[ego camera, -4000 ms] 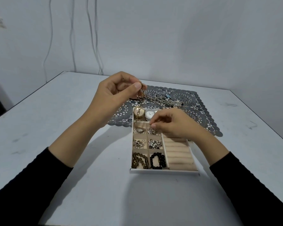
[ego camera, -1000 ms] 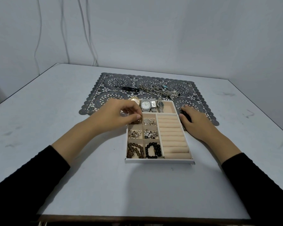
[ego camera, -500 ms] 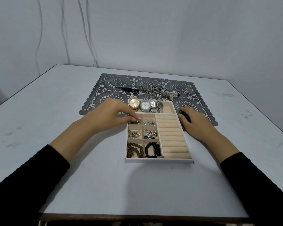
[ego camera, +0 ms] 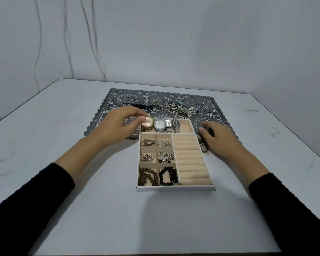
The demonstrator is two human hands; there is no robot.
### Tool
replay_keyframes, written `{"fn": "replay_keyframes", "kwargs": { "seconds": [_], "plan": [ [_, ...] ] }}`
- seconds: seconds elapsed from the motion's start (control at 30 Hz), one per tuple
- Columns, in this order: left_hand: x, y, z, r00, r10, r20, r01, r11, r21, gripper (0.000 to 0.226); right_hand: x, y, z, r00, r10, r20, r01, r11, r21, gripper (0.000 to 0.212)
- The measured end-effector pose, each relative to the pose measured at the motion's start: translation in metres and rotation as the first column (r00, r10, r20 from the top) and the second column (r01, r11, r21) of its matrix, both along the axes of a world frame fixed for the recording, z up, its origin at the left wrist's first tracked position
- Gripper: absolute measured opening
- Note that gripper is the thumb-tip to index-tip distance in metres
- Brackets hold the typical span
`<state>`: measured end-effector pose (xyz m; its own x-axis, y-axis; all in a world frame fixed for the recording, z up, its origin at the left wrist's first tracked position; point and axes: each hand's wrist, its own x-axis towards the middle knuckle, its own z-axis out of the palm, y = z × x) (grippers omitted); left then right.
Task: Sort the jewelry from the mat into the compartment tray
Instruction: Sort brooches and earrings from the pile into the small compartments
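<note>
Left hand [ego camera: 121, 126] held at tray [ego camera: 175, 188] far-left corner, curled fingertips at gold watch [ego camera: 148, 123]; grasp undeterminable. Right hand [ego camera: 219, 140] rested on mat [ego camera: 116, 97] beside tray, fingers bent; grasp unclear. Chains [ego camera: 171, 106] heaped on mat.

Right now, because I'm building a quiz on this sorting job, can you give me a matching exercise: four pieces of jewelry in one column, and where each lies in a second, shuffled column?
Things:
1. gold watch
2. black bead bracelet
3. tangled chains
4. brown bead bracelet

Places:
A. on the mat, behind the tray
B. tray, nearest row, leftmost compartment
C. tray, far row, left end
D. tray, nearest row, second compartment from the left

Pairs: 1-C, 2-D, 3-A, 4-B
</note>
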<state>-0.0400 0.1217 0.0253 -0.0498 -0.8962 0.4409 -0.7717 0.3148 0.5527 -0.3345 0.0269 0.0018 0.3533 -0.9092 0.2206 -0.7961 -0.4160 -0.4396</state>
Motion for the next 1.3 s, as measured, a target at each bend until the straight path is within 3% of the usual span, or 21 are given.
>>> {"fn": "replay_keyframes", "kwargs": {
  "seconds": [0.2, 0.43, 0.6, 0.93, 1.3],
  "plan": [
    [0.004, -0.03, 0.006, 0.998, 0.036, 0.047, -0.036, 0.999, -0.007, 0.026, 0.004, -0.024, 0.011, 0.989, -0.009, 0.15, 0.024, 0.995, -0.097, 0.036],
    [0.016, -0.084, 0.003, 0.998, 0.043, 0.04, -0.047, 0.992, 0.12, 0.034, 0.019, -0.062, 0.011, 0.992, 0.055, 0.115, -0.043, 0.994, -0.101, 0.038],
    [0.021, -0.121, -0.008, 0.999, -0.033, 0.042, 0.022, 0.969, 0.247, 0.035, 0.034, -0.085, 0.005, 0.987, 0.141, 0.073, -0.134, 0.986, -0.096, 0.037],
    [0.019, -0.176, -0.015, 0.961, -0.19, 0.201, 0.124, 0.946, 0.301, 0.039, 0.051, -0.114, -0.003, 0.964, 0.259, 0.057, -0.251, 0.961, -0.119, 0.029],
    [-0.007, -0.213, -0.017, 0.902, -0.348, 0.255, 0.28, 0.922, 0.268, 0.039, 0.042, -0.128, -0.008, 0.938, 0.262, 0.227, -0.246, 0.964, -0.096, 0.014]
  ]
}}
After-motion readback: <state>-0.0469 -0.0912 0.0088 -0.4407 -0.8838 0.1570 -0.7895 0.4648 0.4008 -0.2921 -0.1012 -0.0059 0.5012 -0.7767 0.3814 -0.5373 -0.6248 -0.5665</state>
